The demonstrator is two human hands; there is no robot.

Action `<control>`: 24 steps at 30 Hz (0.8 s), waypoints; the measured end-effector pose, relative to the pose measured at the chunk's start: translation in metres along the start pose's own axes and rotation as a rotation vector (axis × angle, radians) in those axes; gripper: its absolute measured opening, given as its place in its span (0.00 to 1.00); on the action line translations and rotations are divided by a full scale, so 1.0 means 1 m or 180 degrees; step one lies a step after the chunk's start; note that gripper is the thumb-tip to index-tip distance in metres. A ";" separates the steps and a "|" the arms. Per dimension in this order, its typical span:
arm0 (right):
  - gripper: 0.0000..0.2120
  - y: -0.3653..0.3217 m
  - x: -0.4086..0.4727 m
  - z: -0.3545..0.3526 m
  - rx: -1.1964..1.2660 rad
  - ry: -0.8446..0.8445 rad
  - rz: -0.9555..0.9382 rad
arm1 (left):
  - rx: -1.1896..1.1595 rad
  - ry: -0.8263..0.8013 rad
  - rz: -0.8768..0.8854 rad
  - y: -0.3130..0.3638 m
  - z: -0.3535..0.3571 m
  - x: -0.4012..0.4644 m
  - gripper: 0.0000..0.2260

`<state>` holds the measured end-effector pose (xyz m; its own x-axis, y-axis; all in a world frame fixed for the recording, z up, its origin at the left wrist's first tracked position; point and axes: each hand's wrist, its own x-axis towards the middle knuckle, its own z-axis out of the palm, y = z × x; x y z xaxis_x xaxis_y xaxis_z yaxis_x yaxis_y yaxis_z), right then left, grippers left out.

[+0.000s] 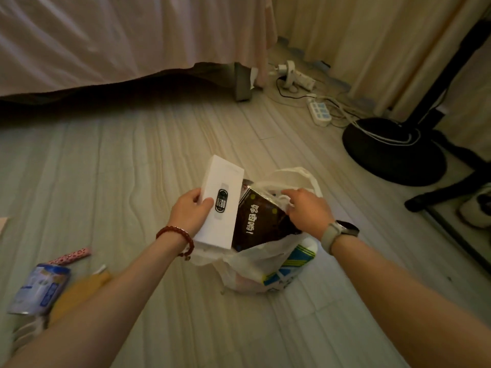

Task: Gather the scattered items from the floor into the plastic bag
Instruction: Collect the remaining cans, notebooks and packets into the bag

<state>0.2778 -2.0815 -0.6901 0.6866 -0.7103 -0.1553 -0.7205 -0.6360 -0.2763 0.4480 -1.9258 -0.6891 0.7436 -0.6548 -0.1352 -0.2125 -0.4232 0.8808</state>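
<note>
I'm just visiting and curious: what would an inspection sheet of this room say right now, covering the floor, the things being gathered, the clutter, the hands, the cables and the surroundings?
Surface: pale plank floor, dimly lit.
Job's things: white plastic bag standing open on the floor, a dark box sticking out of it; a white box held above its opening.
Clutter: a blue-labelled can, a pink patterned tube and a yellow item lie at lower left, blurred.
Hands: left hand grips the white box; right hand holds the bag's rim.
Cables: power strip with cords trailing to the fan base.
Surroundings: bed skirt, curtains.
</note>
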 end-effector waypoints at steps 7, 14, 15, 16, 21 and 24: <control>0.20 -0.023 -0.003 0.015 0.1500 0.0467 -0.0399 | -0.0638 -0.0242 -0.0121 -0.008 0.024 -0.005 0.15; 0.34 -0.048 0.015 0.024 0.3197 0.0416 0.0482 | -0.0812 -0.0351 0.0166 -0.022 0.022 -0.006 0.08; 0.33 -0.047 0.017 0.024 0.3133 0.0595 0.0457 | -0.0470 -0.0154 0.0164 -0.028 0.022 -0.004 0.09; 0.32 -0.044 0.018 0.023 0.3099 0.0766 0.0446 | -0.0060 0.0112 0.0019 -0.037 0.021 0.000 0.12; 0.18 -0.036 0.019 0.027 0.3491 0.1214 0.0588 | 0.0230 0.0357 -0.1957 -0.080 0.009 0.012 0.35; 0.17 -0.038 0.019 0.029 0.3291 0.1466 0.0568 | -0.0932 0.0226 -0.2053 -0.094 0.012 0.011 0.21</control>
<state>0.3209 -2.0622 -0.7097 0.3282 -0.9441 0.0327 -0.2326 -0.1143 -0.9658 0.4683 -1.9005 -0.7784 0.7055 -0.2839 -0.6494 0.4554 -0.5205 0.7223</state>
